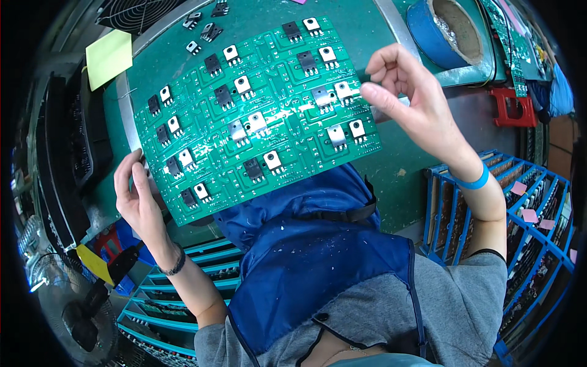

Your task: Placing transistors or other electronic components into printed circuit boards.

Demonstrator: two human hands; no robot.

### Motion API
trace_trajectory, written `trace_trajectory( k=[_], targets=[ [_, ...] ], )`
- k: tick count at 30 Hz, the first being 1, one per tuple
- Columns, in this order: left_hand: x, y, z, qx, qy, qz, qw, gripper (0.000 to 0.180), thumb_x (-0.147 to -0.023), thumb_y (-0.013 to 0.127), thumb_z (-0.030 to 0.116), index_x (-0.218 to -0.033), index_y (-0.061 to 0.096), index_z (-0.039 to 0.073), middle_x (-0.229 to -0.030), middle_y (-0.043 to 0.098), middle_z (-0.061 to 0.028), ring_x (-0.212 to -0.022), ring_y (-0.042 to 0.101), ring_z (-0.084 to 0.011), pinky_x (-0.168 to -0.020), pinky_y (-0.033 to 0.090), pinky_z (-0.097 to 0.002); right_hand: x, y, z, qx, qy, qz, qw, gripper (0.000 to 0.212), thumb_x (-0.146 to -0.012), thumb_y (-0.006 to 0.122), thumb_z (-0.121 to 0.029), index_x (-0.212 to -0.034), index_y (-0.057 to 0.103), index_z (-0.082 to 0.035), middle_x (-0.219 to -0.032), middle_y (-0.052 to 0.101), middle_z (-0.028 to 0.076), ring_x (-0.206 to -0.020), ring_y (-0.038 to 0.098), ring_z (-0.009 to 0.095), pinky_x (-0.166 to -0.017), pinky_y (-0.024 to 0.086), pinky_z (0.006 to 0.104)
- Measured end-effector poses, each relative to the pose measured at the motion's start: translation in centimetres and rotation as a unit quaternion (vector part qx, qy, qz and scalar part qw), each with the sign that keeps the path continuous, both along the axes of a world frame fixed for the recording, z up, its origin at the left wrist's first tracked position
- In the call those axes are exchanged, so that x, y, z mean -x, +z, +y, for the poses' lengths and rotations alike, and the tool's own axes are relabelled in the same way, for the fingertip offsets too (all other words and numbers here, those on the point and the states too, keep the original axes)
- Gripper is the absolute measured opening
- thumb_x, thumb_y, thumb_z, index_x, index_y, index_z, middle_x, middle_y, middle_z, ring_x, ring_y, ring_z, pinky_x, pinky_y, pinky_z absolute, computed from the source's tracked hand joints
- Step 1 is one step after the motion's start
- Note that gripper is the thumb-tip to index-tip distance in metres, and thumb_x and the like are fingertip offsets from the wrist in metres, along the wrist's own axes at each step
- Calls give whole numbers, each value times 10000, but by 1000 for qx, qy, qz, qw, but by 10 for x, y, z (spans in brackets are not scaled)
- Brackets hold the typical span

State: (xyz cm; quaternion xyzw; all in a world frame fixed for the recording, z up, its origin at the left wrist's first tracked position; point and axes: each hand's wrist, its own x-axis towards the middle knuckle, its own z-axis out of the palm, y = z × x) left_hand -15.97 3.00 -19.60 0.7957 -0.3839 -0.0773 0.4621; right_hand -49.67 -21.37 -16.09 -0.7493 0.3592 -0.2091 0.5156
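Observation:
A large green circuit board [287, 144] is tilted in front of me, carrying several pairs of black and silver-faced three-legged transistors. My left hand [139, 199] is closed on its left edge, near the lower left corner. At the right edge, my right hand [406, 92] has its thumb tip by the board, with the fingers loosely curled and apart from the thumb. I see nothing held in it. Beyond the board's top edge, several loose transistors [211, 32] lie on the green tabletop [351, 30].
A blue-sided round tub [437, 37] stands at the far right, with more circuit boards [510, 49] beyond it. Blue racks [434, 202] of boards stand at lower right, teal racks [183, 260] at lower left. A fan [76, 318] is at left, a yellow paper [110, 58] at far left.

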Motion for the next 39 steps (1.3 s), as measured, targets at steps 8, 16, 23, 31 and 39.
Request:
trace_trajectory(
  k=[8, 16, 23, 31, 39],
  targets=[
    [24, 1, 7, -13, -29, -14, 999, 246, -952, 612, 118, -1158, 642, -12, -1177, 585, -87, -896, 563, -97, -787, 463, -241, 1, -3, 13, 58, 37, 40, 997, 434, -803, 786, -238, -1050, 505, -17, -914, 515, 57, -691, 492, 93, -587, 453, 235],
    [30, 8, 4, -40, 12, -26, 999, 209, -945, 628, 175, -971, 681, -26, -1173, 598, -110, -957, 583, -156, -787, 465, -273, -13, -8, -3, 25, 2, 52, 998, 474, -826, 760, -310, -1041, 481, 8, -874, 589, 111, -683, 597, 138, -601, 495, 291],
    [26, 11, 6, -50, -2, -39, 998, 260, -960, 600, 198, -1004, 677, -46, -1151, 611, -138, -1036, 581, -232, -889, 463, -333, -14, -2, -7, -68, -7, 45, 997, 495, -889, 689, -366, -1120, 487, 22, -890, 607, 102, -629, 621, 129, -479, 514, 263],
    [39, 17, 1, -21, 21, 42, 999, 288, -981, 567, 198, -1050, 656, -67, -1149, 618, -128, -1047, 581, -197, -900, 458, -305, -14, 2, -6, -155, 20, 57, 986, 278, -938, 639, -246, -1041, 523, -15, -853, 603, 37, -663, 618, 79, -486, 496, 232],
    [47, 26, 7, 74, 2, 320, 944, 297, -1010, 520, 168, -1161, 610, -72, -1095, 657, -113, -1007, 592, -124, -885, 454, -247, -5, 17, -8, -162, -2, 73, 984, 244, -944, 635, -260, -1031, 545, -51, -854, 586, -17, -716, 581, 24, -509, 446, 182]
  ],
)
